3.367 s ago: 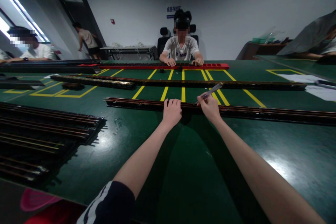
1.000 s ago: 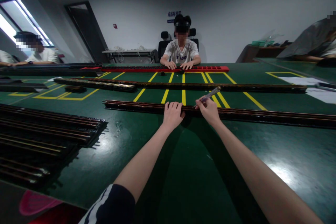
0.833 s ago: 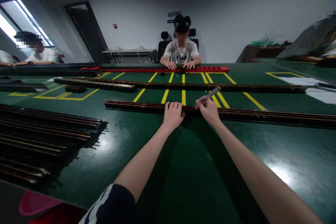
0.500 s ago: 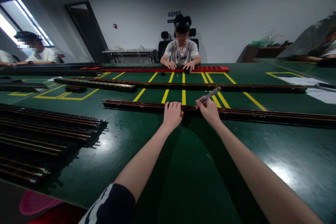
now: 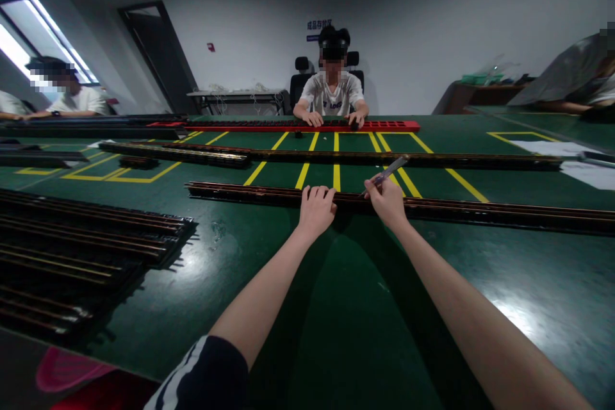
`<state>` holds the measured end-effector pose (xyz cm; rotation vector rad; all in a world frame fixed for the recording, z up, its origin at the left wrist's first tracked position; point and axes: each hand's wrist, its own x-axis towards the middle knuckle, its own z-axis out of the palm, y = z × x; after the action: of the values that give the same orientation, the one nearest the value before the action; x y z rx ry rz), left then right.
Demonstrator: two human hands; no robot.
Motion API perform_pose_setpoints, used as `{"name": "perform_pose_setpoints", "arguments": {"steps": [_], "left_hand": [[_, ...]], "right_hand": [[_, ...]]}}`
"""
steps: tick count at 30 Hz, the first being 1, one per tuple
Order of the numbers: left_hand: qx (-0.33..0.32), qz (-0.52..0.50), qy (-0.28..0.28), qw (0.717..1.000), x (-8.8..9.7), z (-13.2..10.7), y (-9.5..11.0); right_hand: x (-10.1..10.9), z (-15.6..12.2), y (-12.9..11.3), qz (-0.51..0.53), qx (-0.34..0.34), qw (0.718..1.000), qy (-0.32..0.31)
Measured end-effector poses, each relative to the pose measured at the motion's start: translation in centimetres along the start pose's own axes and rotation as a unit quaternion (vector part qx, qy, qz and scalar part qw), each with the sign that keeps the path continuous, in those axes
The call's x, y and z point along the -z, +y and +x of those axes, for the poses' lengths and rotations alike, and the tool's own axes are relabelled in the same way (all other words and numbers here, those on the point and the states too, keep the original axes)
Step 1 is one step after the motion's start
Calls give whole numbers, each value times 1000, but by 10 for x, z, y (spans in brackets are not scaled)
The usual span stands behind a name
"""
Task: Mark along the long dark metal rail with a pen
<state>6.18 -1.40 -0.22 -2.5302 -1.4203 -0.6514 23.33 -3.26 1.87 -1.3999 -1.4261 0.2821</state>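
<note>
A long black rail [image 5: 480, 213] with copper-coloured strips along it lies crosswise on the green table in front of me. My left hand [image 5: 317, 210] grips this rail, its fingers curled over the top. Just to the right, my right hand [image 5: 387, 200] pinches a slim screwdriver [image 5: 394, 168] with a see-through handle. The handle leans up and to the right, while the thin tip points down at the rail between my hands. Whether the tip touches the rail I cannot tell.
More black rails [image 5: 96, 230] lie side by side at the left. Another long rail [image 5: 408, 159] crosses the table farther back. Opposite, a person [image 5: 331, 93] works at a red slotted rail [image 5: 391, 126]. Papers [image 5: 589, 173] lie at the right; a pink basket [image 5: 70, 371] stands below the table edge.
My right hand and the screwdriver have shifted slightly right along the rail. My left hand stays almost in place. The opposite person's hand on the right side has moved a little to the right.
</note>
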Motion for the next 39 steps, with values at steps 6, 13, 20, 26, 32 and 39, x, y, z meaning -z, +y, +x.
{"name": "perform_pose_setpoints", "arguments": {"steps": [6, 13, 20, 26, 32, 39], "left_hand": [[-4, 7, 16, 1000, -3, 0, -1], [-7, -1, 15, 1000, -3, 0, -1], [-3, 3, 13, 1000, -3, 0, -1], [7, 14, 6, 1000, -2, 0, 0], [3, 8, -6, 1000, -1, 0, 0], [3, 3, 10, 1000, -2, 0, -1]], "right_hand": [[-2, 0, 5, 1, 22, 1000, -8], [-1, 0, 4, 8, 13, 1000, -23], [-2, -1, 4, 5, 19, 1000, -14], [-3, -2, 2, 13, 13, 1000, -24], [-3, -1, 3, 5, 16, 1000, -21], [-4, -1, 3, 13, 16, 999, -27]]}}
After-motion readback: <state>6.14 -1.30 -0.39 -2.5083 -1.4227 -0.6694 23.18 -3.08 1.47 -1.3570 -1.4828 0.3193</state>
